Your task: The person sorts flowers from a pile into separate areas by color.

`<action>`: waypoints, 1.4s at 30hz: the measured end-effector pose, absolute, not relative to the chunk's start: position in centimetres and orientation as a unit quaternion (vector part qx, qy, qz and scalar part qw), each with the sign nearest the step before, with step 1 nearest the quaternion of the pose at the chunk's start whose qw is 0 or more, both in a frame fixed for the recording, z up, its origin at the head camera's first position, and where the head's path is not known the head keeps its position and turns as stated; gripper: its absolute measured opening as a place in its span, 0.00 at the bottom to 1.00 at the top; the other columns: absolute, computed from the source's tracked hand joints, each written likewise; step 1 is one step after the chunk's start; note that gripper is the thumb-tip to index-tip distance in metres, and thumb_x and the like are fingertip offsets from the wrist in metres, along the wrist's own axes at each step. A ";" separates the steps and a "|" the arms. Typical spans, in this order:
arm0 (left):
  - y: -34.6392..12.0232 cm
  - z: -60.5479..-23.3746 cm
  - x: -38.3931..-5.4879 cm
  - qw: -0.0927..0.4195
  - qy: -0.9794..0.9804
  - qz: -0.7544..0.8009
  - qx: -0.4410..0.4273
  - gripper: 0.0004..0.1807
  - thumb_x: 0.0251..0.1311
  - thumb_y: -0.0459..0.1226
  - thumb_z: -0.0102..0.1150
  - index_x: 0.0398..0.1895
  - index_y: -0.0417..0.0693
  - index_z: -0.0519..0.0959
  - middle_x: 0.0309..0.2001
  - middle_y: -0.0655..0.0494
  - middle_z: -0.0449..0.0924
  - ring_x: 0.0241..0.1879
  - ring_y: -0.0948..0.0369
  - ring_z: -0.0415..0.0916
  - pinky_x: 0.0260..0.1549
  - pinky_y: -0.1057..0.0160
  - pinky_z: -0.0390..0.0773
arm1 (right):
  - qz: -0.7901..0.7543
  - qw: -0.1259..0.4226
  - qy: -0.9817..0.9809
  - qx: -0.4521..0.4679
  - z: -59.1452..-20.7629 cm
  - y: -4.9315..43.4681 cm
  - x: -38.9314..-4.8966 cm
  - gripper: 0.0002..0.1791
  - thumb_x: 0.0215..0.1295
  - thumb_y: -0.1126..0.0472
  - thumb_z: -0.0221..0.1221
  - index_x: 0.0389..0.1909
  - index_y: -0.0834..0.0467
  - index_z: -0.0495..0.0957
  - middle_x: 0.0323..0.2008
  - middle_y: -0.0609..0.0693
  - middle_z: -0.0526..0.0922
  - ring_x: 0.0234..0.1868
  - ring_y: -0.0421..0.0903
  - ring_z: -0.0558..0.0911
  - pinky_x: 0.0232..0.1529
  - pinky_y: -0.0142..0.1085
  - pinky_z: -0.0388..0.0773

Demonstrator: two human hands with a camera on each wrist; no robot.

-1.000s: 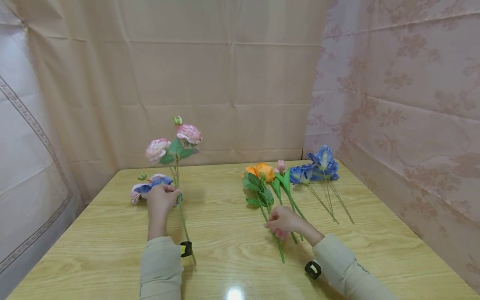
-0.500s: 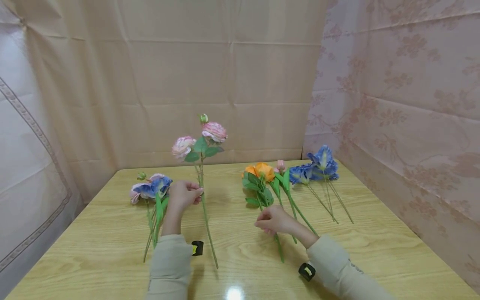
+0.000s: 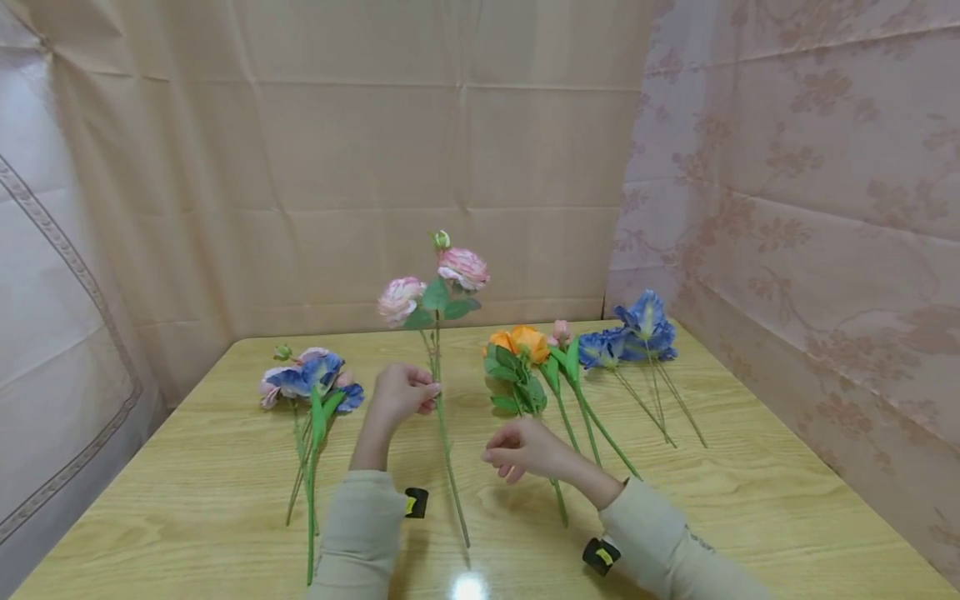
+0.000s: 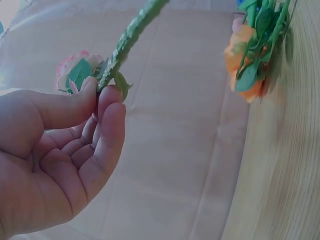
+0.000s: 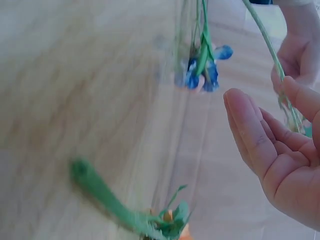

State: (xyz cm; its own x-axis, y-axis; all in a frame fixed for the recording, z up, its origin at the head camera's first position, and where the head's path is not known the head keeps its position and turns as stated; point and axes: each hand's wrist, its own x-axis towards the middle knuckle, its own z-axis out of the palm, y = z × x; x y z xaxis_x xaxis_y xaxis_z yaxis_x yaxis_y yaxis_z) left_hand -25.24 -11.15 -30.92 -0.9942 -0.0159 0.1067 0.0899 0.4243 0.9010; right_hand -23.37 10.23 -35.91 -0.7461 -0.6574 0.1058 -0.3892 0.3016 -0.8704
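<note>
My left hand (image 3: 401, 396) pinches the stem of a pink artificial flower (image 3: 462, 268) between thumb and fingertips, holding it upright over the middle of the table. It carries two ruffled pink blooms, a small bud and green leaves. The pinched green stem (image 4: 131, 37) shows closely in the left wrist view. My right hand (image 3: 532, 446) hovers to the right of that stem, holding nothing. Its fingers are loosely bent and the thumb stands apart from them. Below and behind it lies an orange flower (image 3: 528, 342) with green leaves, its stem partly hidden by the hand.
On the left of the wooden table (image 3: 187, 500) lies a bunch with blue flowers (image 3: 307, 375), pink blooms and green stems. Right of the orange flower rest a pink tulip (image 3: 561, 332) and several blue flowers (image 3: 647, 325). A beige curtain (image 3: 360, 150) hangs behind the table.
My left hand has carried the pink flower rightward, away from the left bunch to the middle. My right hand has moved left from the orange flower's stem toward it.
</note>
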 end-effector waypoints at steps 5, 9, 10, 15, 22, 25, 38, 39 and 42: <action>-10.3 -31.0 -25.1 0.045 -0.840 -0.540 -0.034 0.04 0.53 0.26 0.58 0.29 0.29 0.76 0.22 0.46 0.78 0.19 0.56 0.77 0.23 0.60 0.78 | -0.508 0.156 0.777 -0.338 -36.1 9.2 -22.7 0.12 0.60 0.65 0.56 0.36 0.73 0.76 0.27 0.66 0.79 0.25 0.53 0.80 0.23 0.38 0.78; -9.8 -30.9 -25.0 0.043 -0.838 -0.543 -0.039 0.03 0.52 0.26 0.58 0.27 0.30 0.76 0.20 0.46 0.78 0.21 0.53 0.78 0.22 0.60 0.78 | -0.528 0.163 0.760 -0.343 -36.4 8.6 -22.3 0.12 0.58 0.68 0.57 0.37 0.76 0.74 0.27 0.65 0.79 0.26 0.56 0.80 0.24 0.40 0.78; -9.7 -30.9 -25.0 0.043 -0.837 -0.544 -0.040 0.03 0.52 0.26 0.58 0.26 0.30 0.76 0.20 0.47 0.78 0.21 0.52 0.78 0.22 0.60 0.78 | -0.533 0.162 0.756 -0.344 -36.5 8.5 -22.3 0.12 0.58 0.69 0.57 0.37 0.76 0.74 0.27 0.64 0.79 0.26 0.56 0.80 0.24 0.40 0.78; -9.3 -30.9 -24.9 0.042 -0.833 -0.550 -0.046 0.03 0.52 0.25 0.58 0.25 0.30 0.75 0.20 0.46 0.78 0.19 0.55 0.78 0.24 0.59 0.79 | -0.560 0.158 0.742 -0.334 -36.7 8.1 -22.0 0.09 0.57 0.71 0.56 0.34 0.76 0.74 0.24 0.61 0.79 0.25 0.55 0.80 0.25 0.41 0.78; -9.1 -30.7 -24.8 0.042 -0.832 -0.551 -0.048 0.03 0.53 0.26 0.58 0.26 0.31 0.75 0.19 0.48 0.77 0.19 0.56 0.77 0.23 0.60 0.78 | -0.573 0.140 0.744 -0.314 -37.2 7.8 -22.1 0.05 0.56 0.73 0.56 0.30 0.74 0.74 0.22 0.60 0.78 0.23 0.55 0.80 0.24 0.40 0.78; -9.1 -30.7 -24.8 0.039 -0.832 -0.552 -0.046 0.03 0.53 0.26 0.58 0.25 0.31 0.75 0.18 0.48 0.77 0.19 0.55 0.78 0.24 0.59 0.78 | -0.570 0.132 0.748 -0.314 -37.3 7.7 -22.1 0.04 0.56 0.74 0.56 0.28 0.75 0.74 0.21 0.61 0.78 0.21 0.56 0.79 0.23 0.40 0.78; -10.0 -31.3 -24.8 0.006 -0.872 -0.489 -0.033 0.08 0.55 0.34 0.58 0.29 0.34 0.78 0.25 0.48 0.78 0.21 0.57 0.77 0.24 0.61 0.78 | -0.552 0.146 0.767 -0.293 -37.3 7.2 -22.1 0.05 0.56 0.73 0.57 0.24 0.73 0.74 0.18 0.61 0.77 0.17 0.52 0.79 0.20 0.40 0.78; -10.1 -31.3 -24.8 0.003 -0.876 -0.481 -0.034 0.09 0.56 0.35 0.58 0.29 0.34 0.78 0.25 0.49 0.78 0.21 0.57 0.77 0.23 0.61 0.77 | -0.552 0.148 0.768 -0.289 -37.4 7.2 -22.2 0.05 0.56 0.73 0.57 0.24 0.73 0.74 0.17 0.61 0.77 0.17 0.51 0.78 0.20 0.40 0.78; -10.4 -31.4 -24.8 -0.006 -0.888 -0.458 -0.042 0.11 0.56 0.37 0.57 0.29 0.35 0.79 0.23 0.49 0.78 0.19 0.59 0.76 0.20 0.63 0.76 | -0.548 0.157 0.773 -0.277 -37.2 7.2 -22.3 0.05 0.56 0.74 0.56 0.23 0.73 0.73 0.16 0.59 0.76 0.15 0.48 0.78 0.20 0.40 0.78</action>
